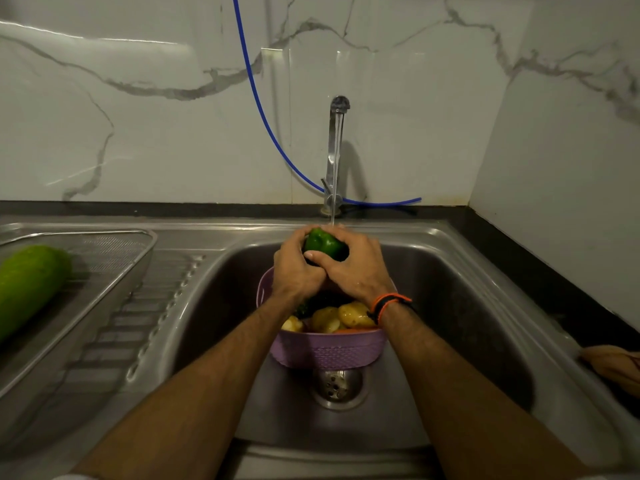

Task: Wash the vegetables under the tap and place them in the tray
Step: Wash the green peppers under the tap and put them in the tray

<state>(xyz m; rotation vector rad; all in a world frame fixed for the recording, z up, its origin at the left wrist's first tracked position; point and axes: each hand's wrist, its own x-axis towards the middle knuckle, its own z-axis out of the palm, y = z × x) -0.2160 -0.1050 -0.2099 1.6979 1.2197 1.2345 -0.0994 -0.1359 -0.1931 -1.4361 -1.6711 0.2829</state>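
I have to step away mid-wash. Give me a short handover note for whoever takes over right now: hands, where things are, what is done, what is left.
Hands: left hand and right hand both grip the green pepper under the running tap, over the sink.
Things: purple basket in the sink holds potatoes and other vegetables. Tray sits on the drainboard to the left.
Done: a green gourd already lies in the tray.
Left: finish rinsing the pepper, put it in the tray, then wash the basket's vegetables.
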